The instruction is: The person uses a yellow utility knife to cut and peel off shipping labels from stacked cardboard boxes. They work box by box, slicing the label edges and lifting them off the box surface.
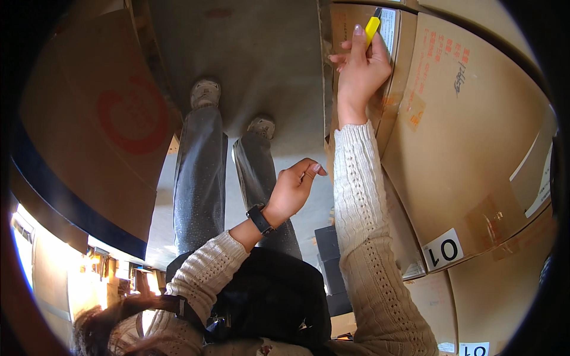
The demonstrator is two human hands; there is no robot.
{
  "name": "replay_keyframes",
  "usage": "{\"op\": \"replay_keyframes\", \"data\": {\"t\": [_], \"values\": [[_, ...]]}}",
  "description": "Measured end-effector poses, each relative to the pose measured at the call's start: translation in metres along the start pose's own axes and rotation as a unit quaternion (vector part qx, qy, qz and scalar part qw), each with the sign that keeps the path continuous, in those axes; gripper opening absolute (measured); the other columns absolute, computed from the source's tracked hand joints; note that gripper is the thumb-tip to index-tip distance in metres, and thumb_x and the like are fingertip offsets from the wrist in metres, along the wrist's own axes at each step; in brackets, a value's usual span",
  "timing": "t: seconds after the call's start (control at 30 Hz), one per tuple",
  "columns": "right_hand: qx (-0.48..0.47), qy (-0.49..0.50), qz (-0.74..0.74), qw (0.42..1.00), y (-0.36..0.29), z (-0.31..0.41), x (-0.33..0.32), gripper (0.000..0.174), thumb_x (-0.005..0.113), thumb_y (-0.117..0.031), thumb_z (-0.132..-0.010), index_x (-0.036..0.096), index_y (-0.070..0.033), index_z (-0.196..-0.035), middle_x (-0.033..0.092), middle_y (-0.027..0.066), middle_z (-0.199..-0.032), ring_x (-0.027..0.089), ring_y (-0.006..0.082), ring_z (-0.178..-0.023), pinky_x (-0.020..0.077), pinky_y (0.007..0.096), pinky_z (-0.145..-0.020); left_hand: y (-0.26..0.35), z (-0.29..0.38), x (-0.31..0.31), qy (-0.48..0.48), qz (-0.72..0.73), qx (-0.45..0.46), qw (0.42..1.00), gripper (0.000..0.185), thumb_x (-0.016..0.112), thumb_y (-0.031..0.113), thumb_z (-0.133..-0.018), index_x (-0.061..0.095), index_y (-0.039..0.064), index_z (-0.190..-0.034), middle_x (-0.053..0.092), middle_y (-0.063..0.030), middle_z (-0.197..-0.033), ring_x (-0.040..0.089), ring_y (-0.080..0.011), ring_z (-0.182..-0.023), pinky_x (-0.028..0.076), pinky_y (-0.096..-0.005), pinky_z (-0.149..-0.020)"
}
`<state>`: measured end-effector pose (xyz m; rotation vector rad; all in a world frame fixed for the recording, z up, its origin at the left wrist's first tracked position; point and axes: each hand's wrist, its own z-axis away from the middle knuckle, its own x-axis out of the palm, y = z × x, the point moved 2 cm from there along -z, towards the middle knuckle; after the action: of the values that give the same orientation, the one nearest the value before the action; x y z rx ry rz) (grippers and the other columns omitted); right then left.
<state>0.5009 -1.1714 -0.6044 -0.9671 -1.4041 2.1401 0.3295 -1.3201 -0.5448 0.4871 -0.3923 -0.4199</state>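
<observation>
My right hand (363, 71) is stretched out at the upper right and grips a yellow utility knife (372, 30) between thumb and fingers. The knife's dark tip points away from me, over a white printed label (388, 31) on a cardboard box (403, 49). Whether a blade is out, I cannot tell. My left hand (294, 191), with a dark band on its wrist, hovers in front of my body with its fingers curled in. No object shows in it.
Large taped cardboard boxes (467, 147) with printed and handwritten marks are stacked along the right. Another big cardboard box (89, 102) with a red mark rises on the left. Grey floor (249, 58) lies between them, under my feet. Dark boxes (331, 262) stand low beside my right arm.
</observation>
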Motion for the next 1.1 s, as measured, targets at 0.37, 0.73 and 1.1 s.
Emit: {"op": "replay_keyframes", "data": {"t": [0.37,0.73,1.1], "values": [[0.044,0.032,-0.074,0.996,0.002,0.009,0.001,0.023,0.068,-0.022,-0.099,0.068,0.0,-0.105,0.056,0.0005,-0.068,0.054,0.0098,-0.046,0.0373,0.0232,-0.043,-0.008,0.006,-0.003,-0.003,-0.021,0.017,1.0,0.024,0.054,0.02,-0.105,0.069,0.002,-0.101,0.061,-0.0088,-0.067,0.042,-0.0116,-0.055,0.04,-0.0297,-0.055],[0.075,0.036,-0.029,0.996,0.013,0.036,-0.026,0.025,0.066,-0.018,-0.099,0.069,0.0,-0.116,0.057,-0.0001,-0.068,0.051,0.005,-0.045,0.0409,0.0211,-0.042,-0.006,0.018,-0.005,-0.006,-0.03,0.038,0.999,0.025,0.054,0.022,-0.105,0.07,0.003,-0.101,0.06,-0.0108,-0.067,0.044,-0.0143,-0.054,0.041,-0.031,-0.056],[0.116,0.06,0.006,0.991,-0.005,0.035,-0.03,0.028,0.073,-0.016,-0.094,0.069,0.001,-0.117,0.06,0.0012,-0.072,0.052,0.0088,-0.049,0.0387,0.0232,-0.045,-0.01,0.021,-0.002,-0.003,-0.029,0.056,0.998,0.024,0.055,0.021,-0.105,0.07,0.003,-0.101,0.056,-0.0088,-0.063,0.04,-0.0129,-0.052,0.038,-0.0307,-0.053]]}}
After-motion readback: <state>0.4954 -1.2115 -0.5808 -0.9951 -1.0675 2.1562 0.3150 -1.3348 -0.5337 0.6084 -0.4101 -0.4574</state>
